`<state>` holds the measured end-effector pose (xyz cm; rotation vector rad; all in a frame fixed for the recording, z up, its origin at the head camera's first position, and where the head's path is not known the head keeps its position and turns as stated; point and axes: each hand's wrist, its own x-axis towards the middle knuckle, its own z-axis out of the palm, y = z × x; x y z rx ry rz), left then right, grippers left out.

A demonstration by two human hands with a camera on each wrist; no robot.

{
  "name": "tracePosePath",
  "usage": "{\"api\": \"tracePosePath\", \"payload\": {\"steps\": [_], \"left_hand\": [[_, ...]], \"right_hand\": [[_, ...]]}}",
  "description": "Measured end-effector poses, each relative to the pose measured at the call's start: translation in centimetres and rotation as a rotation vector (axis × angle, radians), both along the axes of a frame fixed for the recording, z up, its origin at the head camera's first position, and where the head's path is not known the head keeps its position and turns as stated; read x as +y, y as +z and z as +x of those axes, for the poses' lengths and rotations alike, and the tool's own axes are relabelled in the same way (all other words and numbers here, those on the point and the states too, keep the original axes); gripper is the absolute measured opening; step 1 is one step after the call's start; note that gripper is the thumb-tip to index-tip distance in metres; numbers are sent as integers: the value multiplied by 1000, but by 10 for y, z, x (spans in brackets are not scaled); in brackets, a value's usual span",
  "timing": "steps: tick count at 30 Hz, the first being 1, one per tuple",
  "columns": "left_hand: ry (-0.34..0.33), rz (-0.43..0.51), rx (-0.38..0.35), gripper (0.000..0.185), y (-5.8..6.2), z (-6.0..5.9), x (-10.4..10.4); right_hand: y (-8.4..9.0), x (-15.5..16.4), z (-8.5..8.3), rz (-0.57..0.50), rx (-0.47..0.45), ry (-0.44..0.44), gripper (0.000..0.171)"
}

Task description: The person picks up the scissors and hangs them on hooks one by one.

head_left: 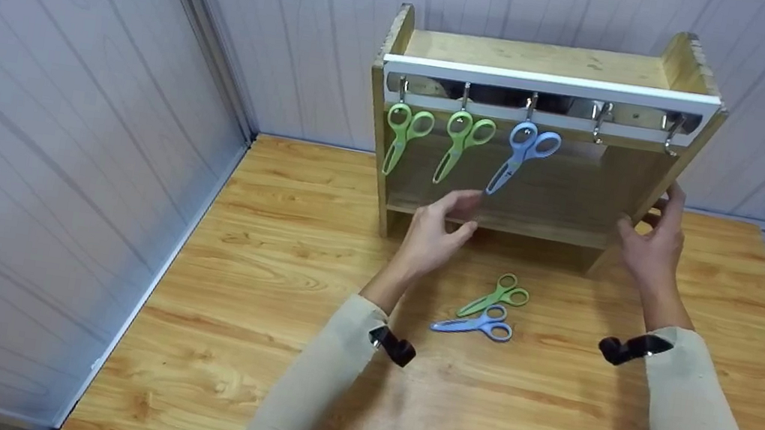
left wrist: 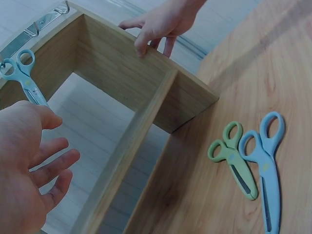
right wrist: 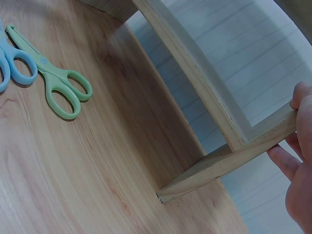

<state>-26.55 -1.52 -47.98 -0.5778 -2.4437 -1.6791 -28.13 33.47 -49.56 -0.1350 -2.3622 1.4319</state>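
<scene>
Blue scissors [head_left: 519, 152] hang from the middle hook of the rack [head_left: 554, 81], beside two green pairs, the left scissors [head_left: 397, 145] and the neighbouring scissors [head_left: 456, 152]. My left hand [head_left: 437, 231] is just below the blue pair, fingertips right at the blade tip and thumb apart from the forefinger. In the left wrist view, that hand [left wrist: 29, 161] has its fingers loosely spread. My right hand [head_left: 653, 248] grips the right side panel of the wooden shelf [head_left: 639, 200], thumb at the front and fingers behind; the right wrist view shows the hand [right wrist: 302, 161] at the panel edge.
Green scissors [head_left: 498, 294] and more blue scissors [head_left: 480, 324] lie close together on the wood-grain surface [head_left: 250, 286] before the shelf. Two hooks at the right, including the end hook [head_left: 672, 133], hold nothing. Pale panelled walls [head_left: 319, 31] stand behind and beside.
</scene>
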Motion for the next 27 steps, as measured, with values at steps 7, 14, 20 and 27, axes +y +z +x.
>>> {"api": "tracePosePath", "payload": {"steps": [7, 14, 20, 27], "left_hand": [[-18, -22, -17, 43, -5, 5, -2], [-41, -49, -21, 40, -12, 9, -2], [-60, -77, -12, 39, -18, 12, -2], [-41, -152, -1, 36, -25, 16, -1]], "right_hand": [[-1, 2, -1, -3, -25, 8, 85], [-3, 3, -3, -9, 0, -2, 84], [-2, 2, -2, -7, 10, -2, 84], [-2, 2, -2, -5, -4, 10, 85]]}}
